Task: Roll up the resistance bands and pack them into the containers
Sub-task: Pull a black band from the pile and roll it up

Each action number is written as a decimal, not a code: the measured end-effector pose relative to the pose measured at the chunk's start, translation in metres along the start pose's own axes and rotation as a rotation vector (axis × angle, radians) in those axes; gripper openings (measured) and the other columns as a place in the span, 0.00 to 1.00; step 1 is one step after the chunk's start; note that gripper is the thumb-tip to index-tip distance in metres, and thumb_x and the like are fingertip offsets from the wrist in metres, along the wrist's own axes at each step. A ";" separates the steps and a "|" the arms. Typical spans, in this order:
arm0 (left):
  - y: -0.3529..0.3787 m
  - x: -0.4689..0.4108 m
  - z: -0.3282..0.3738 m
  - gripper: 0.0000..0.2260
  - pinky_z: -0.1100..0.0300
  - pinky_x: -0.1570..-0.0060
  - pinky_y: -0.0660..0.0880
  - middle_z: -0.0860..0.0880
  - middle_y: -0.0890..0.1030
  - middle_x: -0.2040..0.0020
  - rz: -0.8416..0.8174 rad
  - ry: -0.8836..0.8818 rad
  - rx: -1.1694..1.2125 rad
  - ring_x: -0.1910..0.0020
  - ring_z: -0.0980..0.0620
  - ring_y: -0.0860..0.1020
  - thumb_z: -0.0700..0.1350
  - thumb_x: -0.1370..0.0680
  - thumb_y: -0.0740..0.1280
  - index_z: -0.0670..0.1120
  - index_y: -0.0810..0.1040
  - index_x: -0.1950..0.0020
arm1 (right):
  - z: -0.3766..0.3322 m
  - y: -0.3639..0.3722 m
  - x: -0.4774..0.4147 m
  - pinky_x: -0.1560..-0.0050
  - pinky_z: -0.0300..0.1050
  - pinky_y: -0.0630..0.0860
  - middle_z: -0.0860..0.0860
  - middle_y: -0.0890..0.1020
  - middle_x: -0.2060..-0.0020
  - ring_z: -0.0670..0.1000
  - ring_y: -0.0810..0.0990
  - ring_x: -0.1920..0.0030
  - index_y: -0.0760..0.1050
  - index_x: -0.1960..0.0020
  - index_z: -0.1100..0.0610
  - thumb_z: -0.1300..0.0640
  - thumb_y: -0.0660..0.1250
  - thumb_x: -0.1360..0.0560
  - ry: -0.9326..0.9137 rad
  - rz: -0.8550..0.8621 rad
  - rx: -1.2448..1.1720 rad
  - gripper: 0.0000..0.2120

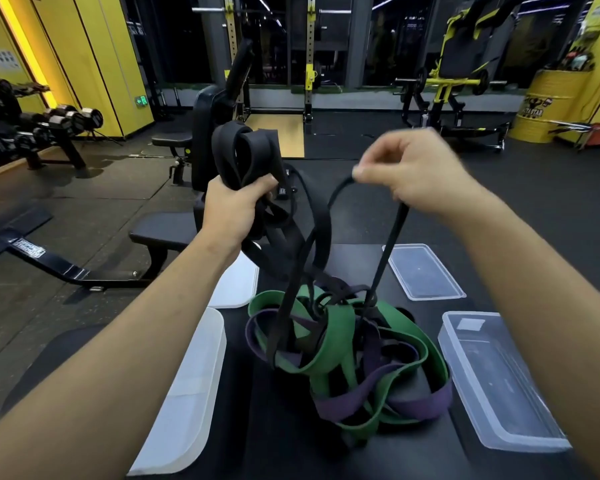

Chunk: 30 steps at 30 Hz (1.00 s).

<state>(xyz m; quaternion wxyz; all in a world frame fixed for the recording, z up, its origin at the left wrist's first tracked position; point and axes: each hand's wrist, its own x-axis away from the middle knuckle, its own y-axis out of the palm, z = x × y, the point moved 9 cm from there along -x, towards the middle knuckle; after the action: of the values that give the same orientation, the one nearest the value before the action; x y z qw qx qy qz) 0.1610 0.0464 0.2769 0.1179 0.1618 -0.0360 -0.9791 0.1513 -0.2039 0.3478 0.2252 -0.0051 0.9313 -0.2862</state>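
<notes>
My left hand [234, 211] grips a bunch of folded loops of a black resistance band [246, 154], held up above the bench. My right hand [409, 171] pinches a thin stretch of the same black band [388, 244], which runs down into a tangled pile. That pile holds a green band [336, 327] and a purple band [354, 400] on the black bench pad [278, 427]. Two clear plastic containers lie to the right: a near one [499, 382] and a far one [425, 271]. Both look empty.
Two white lids [187, 393] [236, 285] lie on the left of the pad. A black adjustable bench [167, 233] stands ahead on the left, a dumbbell rack [39, 126] at far left, a yellow drum [548, 105] at far right, and a squat rack behind.
</notes>
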 end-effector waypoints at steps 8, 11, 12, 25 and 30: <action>0.001 0.008 -0.012 0.04 0.58 0.51 0.81 0.46 0.86 0.54 -0.092 0.064 -0.111 0.53 0.52 0.85 0.37 0.22 0.74 0.41 0.85 0.48 | 0.117 0.063 0.040 0.64 0.43 0.75 0.49 0.86 0.58 0.50 0.79 0.62 0.84 0.51 0.52 0.51 0.73 0.22 0.293 -0.233 0.244 0.05; 0.001 0.008 -0.007 0.04 0.61 0.55 0.79 0.51 0.85 0.60 -0.089 0.082 -0.095 0.59 0.56 0.83 0.37 0.22 0.74 0.45 0.84 0.53 | 0.129 0.061 0.050 0.50 0.48 0.75 0.52 0.76 0.39 0.56 0.74 0.43 0.76 0.33 0.53 0.52 0.72 0.22 0.280 -0.070 0.556 0.18; 0.002 0.008 -0.004 0.04 0.61 0.56 0.79 0.53 0.85 0.61 -0.089 0.088 -0.080 0.59 0.56 0.83 0.37 0.22 0.74 0.46 0.84 0.53 | 0.123 0.065 0.055 0.49 0.50 0.75 0.52 0.71 0.38 0.56 0.70 0.41 0.74 0.33 0.53 0.55 0.72 0.23 0.235 -0.024 0.601 0.20; 0.011 0.012 0.015 0.07 0.61 0.62 0.76 0.55 0.79 0.70 -0.070 0.097 -0.040 0.68 0.58 0.78 0.34 0.23 0.72 0.44 0.81 0.58 | 0.095 0.185 0.100 0.49 0.53 0.79 0.55 0.72 0.29 0.61 0.81 0.40 0.58 0.21 0.56 0.53 0.69 0.21 0.189 -0.257 0.470 0.33; -0.003 0.006 0.006 0.08 0.59 0.61 0.78 0.53 0.80 0.70 0.034 0.016 0.038 0.68 0.56 0.79 0.36 0.22 0.72 0.46 0.81 0.60 | 0.097 0.177 0.094 0.63 0.50 0.75 0.54 0.82 0.58 0.60 0.80 0.60 0.67 0.37 0.54 0.55 0.68 0.21 0.182 -0.237 0.581 0.16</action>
<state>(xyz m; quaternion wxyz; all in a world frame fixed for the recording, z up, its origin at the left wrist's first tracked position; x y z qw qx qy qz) 0.1531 0.0484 0.2807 0.1317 0.1711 -0.0565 -0.9748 0.1292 -0.1199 0.1427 0.0980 -0.0233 0.8200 -0.5635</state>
